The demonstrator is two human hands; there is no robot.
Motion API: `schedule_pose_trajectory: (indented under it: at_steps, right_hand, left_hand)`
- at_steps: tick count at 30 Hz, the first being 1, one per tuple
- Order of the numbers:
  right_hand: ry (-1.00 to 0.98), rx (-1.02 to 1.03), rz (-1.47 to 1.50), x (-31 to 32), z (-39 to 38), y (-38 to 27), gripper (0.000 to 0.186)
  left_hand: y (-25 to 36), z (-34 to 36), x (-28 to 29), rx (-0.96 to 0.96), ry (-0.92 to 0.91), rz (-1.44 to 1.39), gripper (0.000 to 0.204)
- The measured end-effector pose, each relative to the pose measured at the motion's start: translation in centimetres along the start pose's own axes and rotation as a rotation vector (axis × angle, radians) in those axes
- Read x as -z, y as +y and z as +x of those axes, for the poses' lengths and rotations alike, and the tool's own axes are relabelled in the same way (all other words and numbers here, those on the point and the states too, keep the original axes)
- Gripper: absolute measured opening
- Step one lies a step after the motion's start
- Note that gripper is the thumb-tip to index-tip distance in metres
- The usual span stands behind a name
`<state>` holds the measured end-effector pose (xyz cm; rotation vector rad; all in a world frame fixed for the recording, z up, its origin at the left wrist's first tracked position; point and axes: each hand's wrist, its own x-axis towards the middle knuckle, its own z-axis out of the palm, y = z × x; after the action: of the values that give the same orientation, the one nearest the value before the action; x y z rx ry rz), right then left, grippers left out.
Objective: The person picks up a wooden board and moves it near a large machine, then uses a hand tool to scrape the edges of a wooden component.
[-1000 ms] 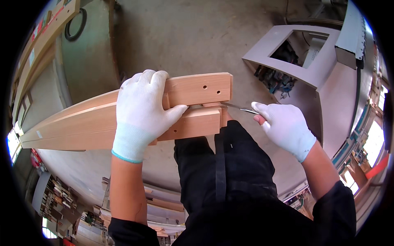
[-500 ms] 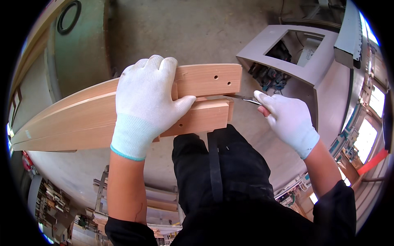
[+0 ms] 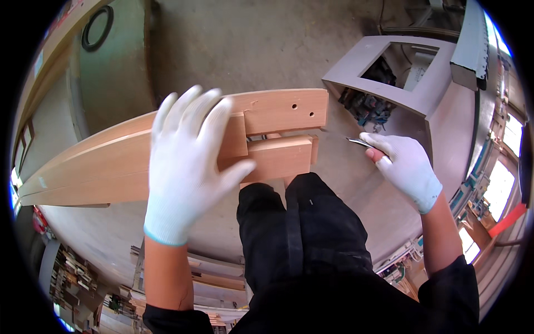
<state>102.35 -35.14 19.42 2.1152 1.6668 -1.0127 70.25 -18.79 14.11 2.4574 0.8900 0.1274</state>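
over by the green panel [image 3: 119,72], from where i stand, long pale boards [image 3: 100,170] reach across toward the person's knees [image 3: 303,192]. the left grip [image 3: 186,147], white-gloved, is spread wide over them, fingers fanned and clasping nothing; whether the palm touches wood, i can't tell. if the boards aren't well supported, and i see no prop, that loose palm could let them tip or slide. right of it sits a short crosspiece [image 3: 235,135], then the upper board end [image 3: 285,111] with two holes and the lower board end [image 3: 281,158], a gap between. near that gap points a slim metal tool [image 3: 357,142]. a slip leftward could gouge an edge or jab the open palm. the right grip [image 3: 401,156] is closed in a pinch; so slight a hold might let the tool twist, nicking the uncovered thumb.
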Motion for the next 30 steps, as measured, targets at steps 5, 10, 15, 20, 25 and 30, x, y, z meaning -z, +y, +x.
schedule_pose_trajectory:
  at_steps: [5,10,15,20,25,30]
  right_hand:
    - [-0.143,-0.100,0.065,-1.5,-0.6,0.3,0.035]
    - [-0.126,-0.053,0.077,-4.2,-1.4,1.0,0.037]
    - [-0.118,-0.096,0.170,-3.9,-1.9,0.7,0.037]
    - [-0.044,-0.100,0.196,-4.1,-2.5,1.9,0.035]
    - [-0.079,-0.134,0.232,-3.4,-2.5,1.5,0.035]
    - [-0.077,-0.142,0.224,-2.7,-2.6,1.0,0.034]
  left_hand:
    - [-3.2,-6.7,2.7,0.137,-0.056,0.164,0.109]
    - [-3.6,-6.3,2.9,0.166,-0.083,0.189,0.110]
    - [-3.6,-6.5,1.7,0.139,-0.044,0.187,0.104]
    - [-3.3,-5.6,0.8,0.191,0.019,0.120,0.088]
    - [-1.7,-4.1,-1.0,0.072,0.071,0.044,0.068]
    - [1.1,-3.9,-3.1,0.019,0.036,-0.019,0.062]
